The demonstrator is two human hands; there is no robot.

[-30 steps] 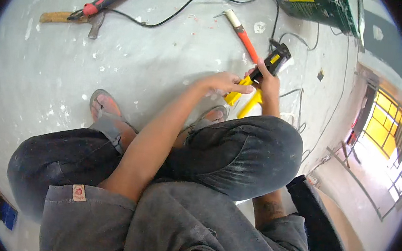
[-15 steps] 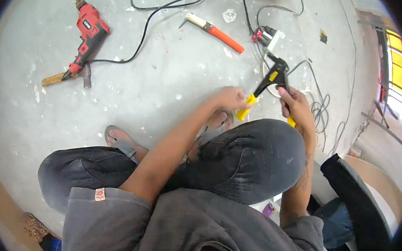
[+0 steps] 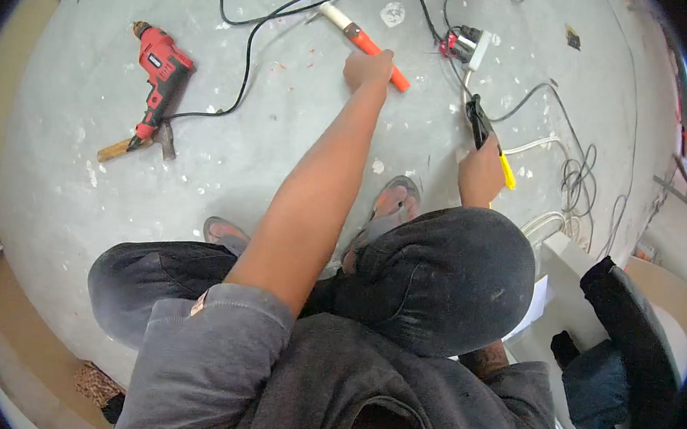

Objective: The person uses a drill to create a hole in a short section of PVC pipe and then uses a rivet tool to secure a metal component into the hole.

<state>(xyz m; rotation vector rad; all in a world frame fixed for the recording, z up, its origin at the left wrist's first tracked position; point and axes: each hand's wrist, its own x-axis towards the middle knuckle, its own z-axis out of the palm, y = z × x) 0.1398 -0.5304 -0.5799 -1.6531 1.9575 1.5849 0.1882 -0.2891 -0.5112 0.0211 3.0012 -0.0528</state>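
My left hand [image 3: 368, 70] reaches forward and is closed on an orange-handled tool [image 3: 398, 79] with a cream-white head and a thin metal prong. The tool is at floor level; whether it is lifted I cannot tell. Above my right knee, my right hand [image 3: 482, 173] grips a black plier-like tool [image 3: 480, 120] with yellow handle grips. Its head points away from me, and my fingers hide part of the handles. At the far left lies a red and black power drill [image 3: 163, 76], its base over a wooden-handled hammer [image 3: 166, 142].
A white power strip [image 3: 479, 51] with plugs sits beyond my right hand. Black cable [image 3: 251, 51] loops over the grey floor [image 3: 226, 155], and thin grey and white cables [image 3: 579, 182] tangle at the right. A white box-like object [image 3: 564, 262] and dark cloth [image 3: 602, 384] are right of my knee.
My left hand has left the black tool's yellow grip and moved forward onto the orange-handled tool. My right hand has kept the black tool and turned it, lowering it nearer the floor.
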